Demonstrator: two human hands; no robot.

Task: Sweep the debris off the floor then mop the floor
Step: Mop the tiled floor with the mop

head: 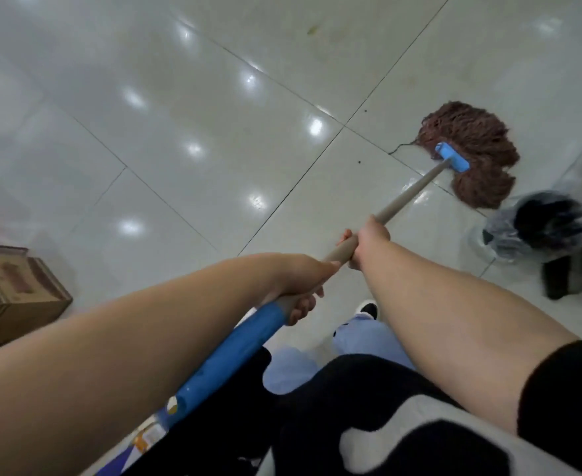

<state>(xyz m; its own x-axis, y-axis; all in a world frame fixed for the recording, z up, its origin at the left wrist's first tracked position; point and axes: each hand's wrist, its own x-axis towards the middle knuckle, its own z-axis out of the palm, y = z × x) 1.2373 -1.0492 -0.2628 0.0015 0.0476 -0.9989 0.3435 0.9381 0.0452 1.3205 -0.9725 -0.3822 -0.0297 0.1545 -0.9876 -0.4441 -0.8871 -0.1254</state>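
While both hands, left hand [303,283] and right hand [368,240], clench the mop handle [410,197], its mop head [471,146] lies beyond the grip on the floor [214,132].

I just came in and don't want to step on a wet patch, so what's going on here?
A person is mopping the tiled floor. Both hands grip the mop handle: the right hand further down the pole, the left hand nearer the blue grip. The brown mop head lies spread on the tiles ahead and to the right, beside a plastic-covered object I cannot identify. A few dark specks and a yellowish stain remain on the tiles. A cardboard box sits at the left.
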